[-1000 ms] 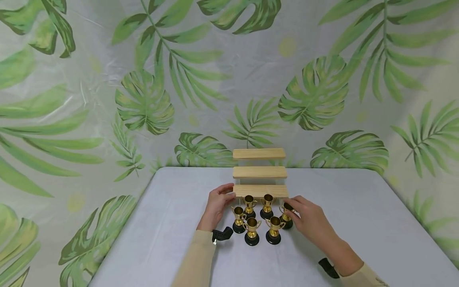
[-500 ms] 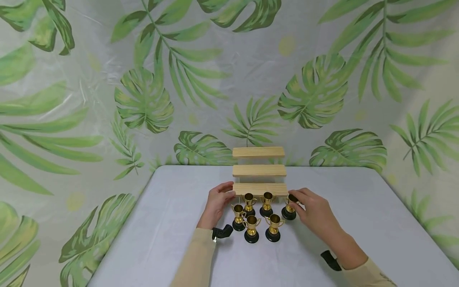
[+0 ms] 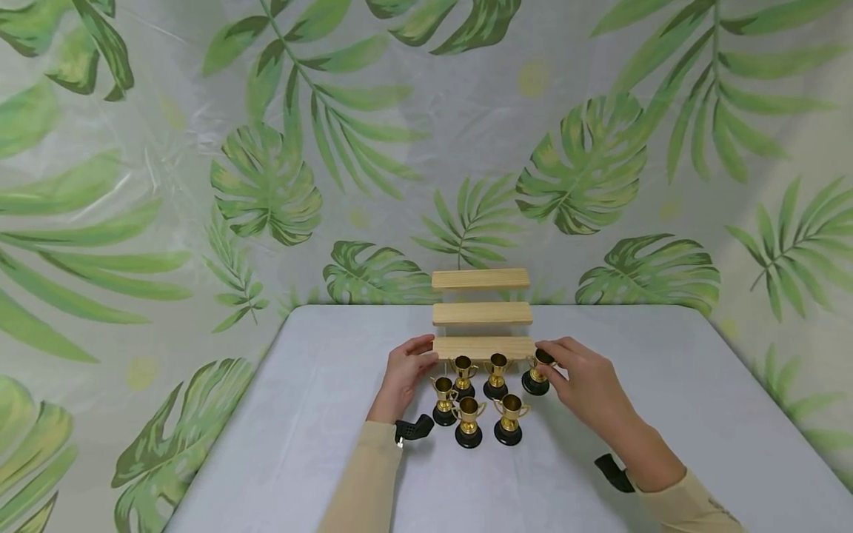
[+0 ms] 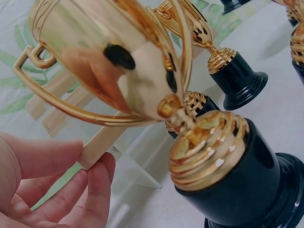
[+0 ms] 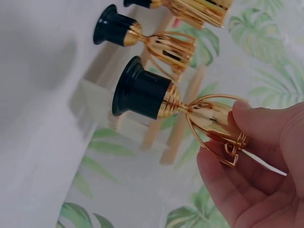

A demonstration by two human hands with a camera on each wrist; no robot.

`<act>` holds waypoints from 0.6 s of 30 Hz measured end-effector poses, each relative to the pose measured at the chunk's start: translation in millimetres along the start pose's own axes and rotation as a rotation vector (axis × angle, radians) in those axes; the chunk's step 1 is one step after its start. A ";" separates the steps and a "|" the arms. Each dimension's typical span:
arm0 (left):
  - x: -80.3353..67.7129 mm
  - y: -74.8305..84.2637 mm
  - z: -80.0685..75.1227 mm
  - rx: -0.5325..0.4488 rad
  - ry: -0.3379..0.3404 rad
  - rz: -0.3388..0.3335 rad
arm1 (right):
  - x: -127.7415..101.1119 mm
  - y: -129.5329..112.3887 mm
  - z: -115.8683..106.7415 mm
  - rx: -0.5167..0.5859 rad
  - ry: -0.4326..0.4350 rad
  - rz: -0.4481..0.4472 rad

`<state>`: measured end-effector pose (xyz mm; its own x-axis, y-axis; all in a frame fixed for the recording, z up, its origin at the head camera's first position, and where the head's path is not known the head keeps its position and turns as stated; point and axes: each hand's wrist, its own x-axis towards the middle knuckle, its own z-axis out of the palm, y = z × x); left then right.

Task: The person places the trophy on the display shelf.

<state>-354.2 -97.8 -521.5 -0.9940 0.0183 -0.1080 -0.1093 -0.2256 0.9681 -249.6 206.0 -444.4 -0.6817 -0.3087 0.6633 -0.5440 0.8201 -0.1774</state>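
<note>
Small gold plastic trophy cups on black round bases, six in all, are gathered on the pale grey table (image 3: 320, 414) just in front of the three-tiered light wooden step shelf (image 3: 481, 314). One of them, the rightmost trophy (image 3: 537, 373), is pinched at its gold bowl by the right hand (image 3: 586, 385), thumb and fingers curled round the cup and its handles; in the right wrist view the same trophy (image 5: 161, 102) is seen held by the right hand's fingertips (image 5: 247, 118). Whether its base is lifted clear of the table or only just touching cannot be told. The left hand (image 3: 405, 374) rests near the left end of the lowest board, fingers loosely bent and closed on nothing; in the left wrist view its fingers (image 4: 57, 190) lie close to the board's end, apart from the nearest trophy (image 4: 156, 95).

As a judgement, the work is at its very beginning: all three boards of the shelf are bare, no trophy is set on any tier, and five trophies (image 3: 476, 403) stand untouched on the table, with only one in hand.

Several things are hard to make out. The clear supports of the shelf are barely visible. The bowl of the held trophy is partly covered by the fingers. The wrist views are tilted and very close, so the nearest trophy fills the left wrist view and the others are cut off at the edges.
</note>
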 end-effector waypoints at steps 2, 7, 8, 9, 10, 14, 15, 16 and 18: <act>0.1 0.5 0.4 -0.003 0.001 -0.005 | 2.4 -0.5 -3.2 0.002 0.007 -0.005; 1.2 1.8 0.7 -0.007 -0.006 -0.004 | 9.8 -1.5 -11.0 0.009 0.028 -0.018; 1.3 2.3 0.7 -0.008 -0.006 -0.005 | 11.3 -1.8 -12.6 0.014 0.031 -0.016; 1.6 2.5 0.8 -0.009 -0.007 -0.007 | 12.9 -2.1 -14.2 0.018 0.034 -0.015; 1.8 2.8 0.8 -0.009 -0.008 -0.007 | 14.6 -2.6 -15.9 0.022 0.034 -0.012; 2.0 2.5 0.4 -0.012 -0.004 -0.013 | 21.0 -4.0 -22.4 0.052 0.053 0.004; 1.8 2.0 0.3 -0.012 -0.004 -0.013 | 22.6 -4.3 -24.0 0.058 0.060 0.006; 1.5 1.5 0.1 -0.014 -0.003 -0.015 | 24.0 -4.3 -25.4 0.061 0.067 0.006; 1.1 0.1 0.0 -0.023 -0.002 -0.022 | 26.8 -4.3 -28.2 0.062 0.081 0.002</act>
<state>-355.3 -97.8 -521.5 -0.9914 0.0254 -0.1284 -0.1307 -0.2471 0.9601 -251.6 207.8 -405.4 -0.6424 -0.2653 0.7190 -0.5737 0.7885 -0.2216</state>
